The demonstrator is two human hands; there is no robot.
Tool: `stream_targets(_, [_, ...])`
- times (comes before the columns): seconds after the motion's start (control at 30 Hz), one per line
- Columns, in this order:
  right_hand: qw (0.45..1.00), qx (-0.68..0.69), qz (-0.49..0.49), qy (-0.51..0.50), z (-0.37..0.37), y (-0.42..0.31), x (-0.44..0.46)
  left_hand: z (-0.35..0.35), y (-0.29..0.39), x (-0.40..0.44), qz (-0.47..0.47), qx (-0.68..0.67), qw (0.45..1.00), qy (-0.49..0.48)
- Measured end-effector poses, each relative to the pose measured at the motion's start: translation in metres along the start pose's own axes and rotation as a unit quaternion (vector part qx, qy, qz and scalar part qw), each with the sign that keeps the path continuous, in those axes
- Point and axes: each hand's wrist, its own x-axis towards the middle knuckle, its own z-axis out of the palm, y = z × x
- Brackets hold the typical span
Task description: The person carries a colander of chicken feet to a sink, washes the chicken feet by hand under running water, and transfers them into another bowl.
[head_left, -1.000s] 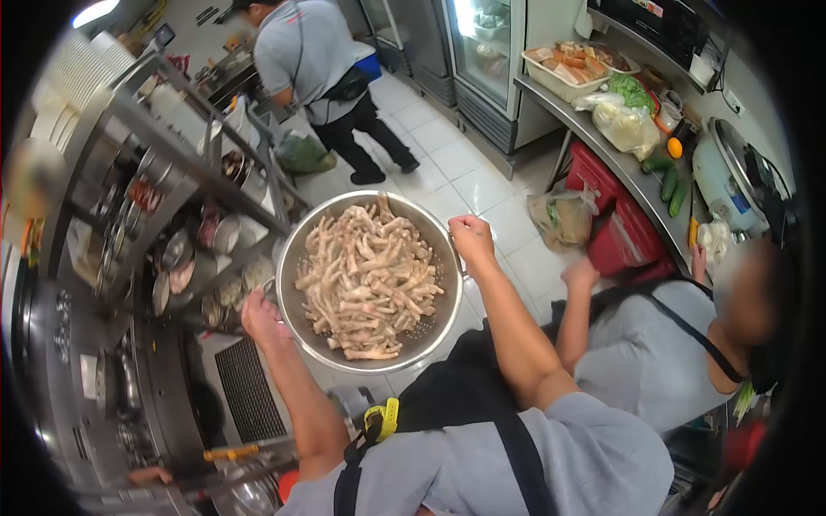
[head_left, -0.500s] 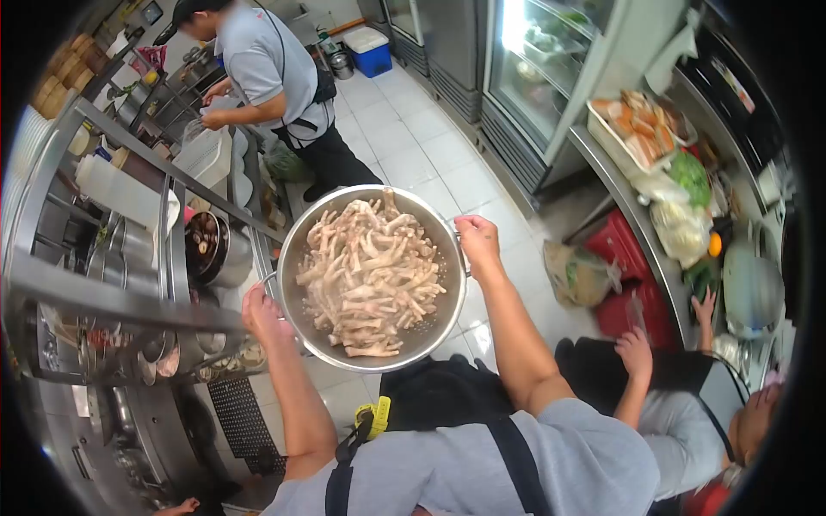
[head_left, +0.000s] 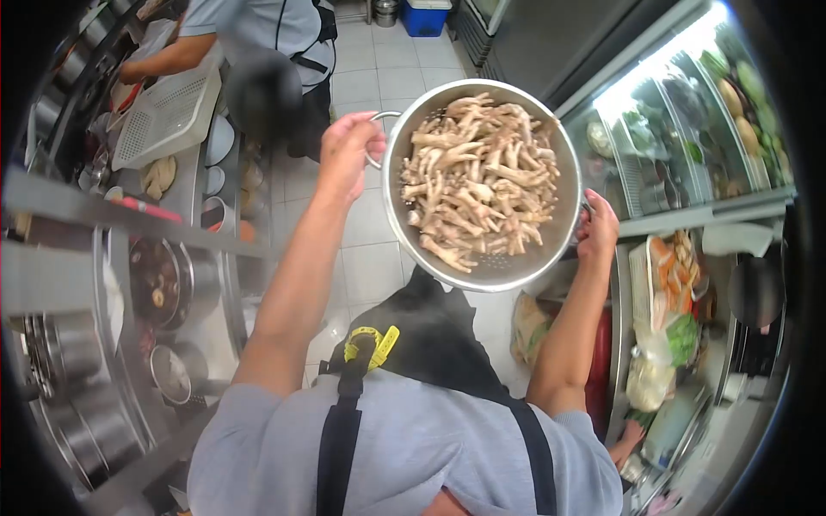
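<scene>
A large metal colander hangs in the air in front of me, with drain holes in its base. Chicken feet are heaped inside it, pale and tan. My left hand is closed around the wire handle on the colander's left side. On the other side, my right hand grips the opposite handle, its fingers partly hidden behind the rim. The colander tilts slightly, its right side lower.
A person stands ahead on the left beside a white perforated basket. Pots, including one with dark liquid, line the left counter. On the right are a lit glass-door fridge and a counter holding a food tray.
The colander has moved up and to the right, carried by both my hands. My view has turned and advanced along the aisle, so the fridge and the person ahead appear closer.
</scene>
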Motion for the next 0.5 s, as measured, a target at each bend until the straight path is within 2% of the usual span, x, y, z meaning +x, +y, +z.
stream_targets(0.13, [1.0,-0.028,0.001,0.01,0.038,-0.018,0.104,0.037,-0.025,0.096,-0.025,0.015,1.0,0.007])
stream_targets(0.23, [1.0,-0.014,-0.004,-0.006,0.067,-0.015,0.155,0.039,-0.033,0.139,-0.017,0.011,1.0,0.01])
stream_targets(0.37, [0.999,-0.016,0.0,-0.045,0.14,-0.035,0.235,0.044,-0.021,0.225,-0.005,0.006,1.0,0.027])
stream_targets(0.5, [1.0,-0.009,0.006,-0.03,0.209,-0.064,0.293,0.045,-0.027,0.313,-0.005,-0.04,0.999,0.004])
